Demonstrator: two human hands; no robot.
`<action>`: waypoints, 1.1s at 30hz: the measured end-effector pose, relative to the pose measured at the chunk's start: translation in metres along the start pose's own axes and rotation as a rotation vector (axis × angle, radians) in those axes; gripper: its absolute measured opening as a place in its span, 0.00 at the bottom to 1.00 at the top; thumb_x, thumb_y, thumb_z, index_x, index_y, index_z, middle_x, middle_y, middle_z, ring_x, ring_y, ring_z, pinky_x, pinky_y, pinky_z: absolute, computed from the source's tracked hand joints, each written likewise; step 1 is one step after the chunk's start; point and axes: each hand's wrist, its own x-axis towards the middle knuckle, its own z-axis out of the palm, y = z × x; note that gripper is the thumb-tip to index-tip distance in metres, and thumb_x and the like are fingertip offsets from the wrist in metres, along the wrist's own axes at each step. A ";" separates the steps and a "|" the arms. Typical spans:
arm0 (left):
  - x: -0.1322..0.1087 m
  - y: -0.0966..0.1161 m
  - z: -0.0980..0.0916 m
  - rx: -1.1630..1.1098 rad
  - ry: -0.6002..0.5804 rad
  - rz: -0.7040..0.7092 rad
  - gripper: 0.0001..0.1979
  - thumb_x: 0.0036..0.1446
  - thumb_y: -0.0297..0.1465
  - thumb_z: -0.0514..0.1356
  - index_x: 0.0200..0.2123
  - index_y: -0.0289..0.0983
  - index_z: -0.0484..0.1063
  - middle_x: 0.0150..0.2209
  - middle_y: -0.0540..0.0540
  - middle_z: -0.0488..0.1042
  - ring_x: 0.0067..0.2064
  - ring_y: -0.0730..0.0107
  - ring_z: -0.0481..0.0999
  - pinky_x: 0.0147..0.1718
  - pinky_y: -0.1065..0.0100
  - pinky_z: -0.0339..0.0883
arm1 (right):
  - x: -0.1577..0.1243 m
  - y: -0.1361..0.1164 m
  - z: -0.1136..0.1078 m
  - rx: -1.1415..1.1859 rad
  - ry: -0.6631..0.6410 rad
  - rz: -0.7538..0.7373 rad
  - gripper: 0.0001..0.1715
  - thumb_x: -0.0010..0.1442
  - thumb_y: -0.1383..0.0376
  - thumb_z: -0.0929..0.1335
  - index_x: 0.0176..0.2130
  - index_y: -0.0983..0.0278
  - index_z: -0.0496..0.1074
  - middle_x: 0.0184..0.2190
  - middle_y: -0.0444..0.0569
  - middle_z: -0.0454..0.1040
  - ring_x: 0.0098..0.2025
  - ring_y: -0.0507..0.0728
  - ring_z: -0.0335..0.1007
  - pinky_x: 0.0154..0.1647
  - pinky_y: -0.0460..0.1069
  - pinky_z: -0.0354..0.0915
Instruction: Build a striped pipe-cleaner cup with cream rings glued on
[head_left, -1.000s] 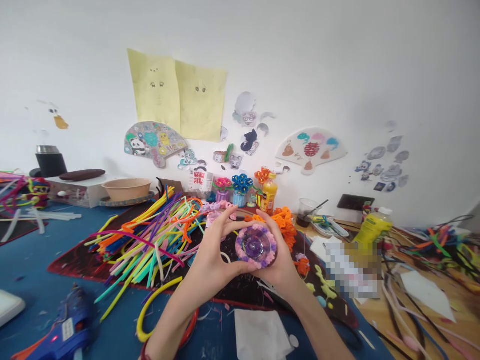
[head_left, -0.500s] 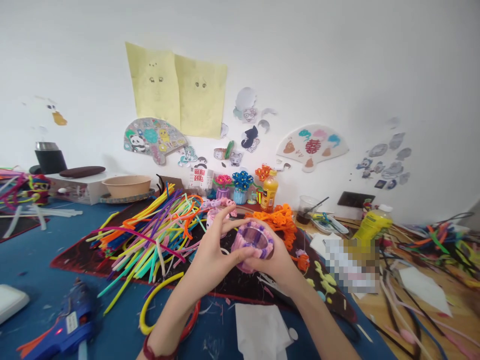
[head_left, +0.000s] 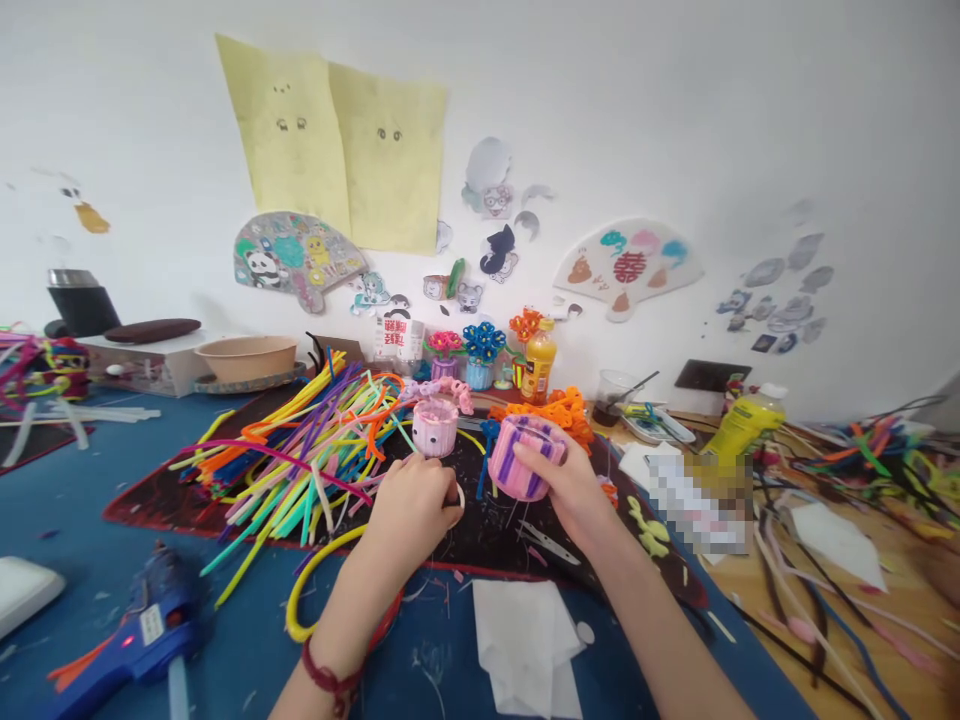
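Observation:
My right hand [head_left: 574,490] holds a small round pot [head_left: 525,460] wrapped in pink and purple striped pipe cleaners, tilted on its side above the dark mat. My left hand [head_left: 420,500] is closed with its knuckles up, low over the mat; a small white curved piece [head_left: 460,497] shows at its fingertips, and whether they grip it is hidden. Just behind that hand stands a pale pink pipe-cleaner pot [head_left: 435,430] with small dark eyes. A pair of scissors or tweezers [head_left: 551,543] lies below the striped pot.
Loose coloured pipe cleaners [head_left: 300,460] heap on the left of the mat. A blue glue gun [head_left: 146,630] with a lit red light lies front left. White paper [head_left: 525,640] is in front. Orange pipe-cleaner pieces [head_left: 562,410] and a juice bottle [head_left: 538,365] are behind.
My left hand has let go of the striped pot and moved down left onto the mat, closing. The right hand has turned the pot so its striped side shows.

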 end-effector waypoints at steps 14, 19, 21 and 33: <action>0.005 0.006 0.001 0.068 0.110 0.037 0.09 0.59 0.25 0.53 0.28 0.37 0.71 0.32 0.43 0.77 0.35 0.58 0.76 0.36 0.60 0.60 | -0.004 -0.006 0.001 -0.514 -0.042 -0.539 0.35 0.45 0.66 0.77 0.51 0.58 0.64 0.48 0.49 0.71 0.50 0.61 0.69 0.53 0.55 0.64; 0.004 0.004 -0.005 -0.067 0.471 0.133 0.08 0.65 0.30 0.51 0.33 0.39 0.67 0.33 0.48 0.75 0.36 0.62 0.74 0.36 0.63 0.58 | -0.005 -0.006 0.003 -0.511 -0.073 -0.564 0.38 0.44 0.65 0.78 0.51 0.57 0.63 0.49 0.49 0.70 0.51 0.62 0.68 0.55 0.55 0.64; 0.003 0.005 -0.006 -0.054 0.610 0.203 0.07 0.66 0.29 0.52 0.34 0.39 0.67 0.34 0.47 0.75 0.38 0.62 0.73 0.37 0.63 0.58 | -0.004 -0.005 0.004 -0.480 -0.085 -0.542 0.40 0.42 0.65 0.79 0.51 0.57 0.63 0.49 0.49 0.70 0.51 0.62 0.68 0.55 0.55 0.64; -0.014 0.021 -0.010 0.066 0.745 0.626 0.12 0.62 0.19 0.50 0.37 0.40 0.69 0.34 0.48 0.79 0.34 0.68 0.73 0.40 0.64 0.57 | -0.010 -0.002 0.010 -0.438 -0.232 -0.463 0.38 0.42 0.66 0.79 0.51 0.58 0.67 0.48 0.51 0.72 0.50 0.64 0.70 0.54 0.58 0.66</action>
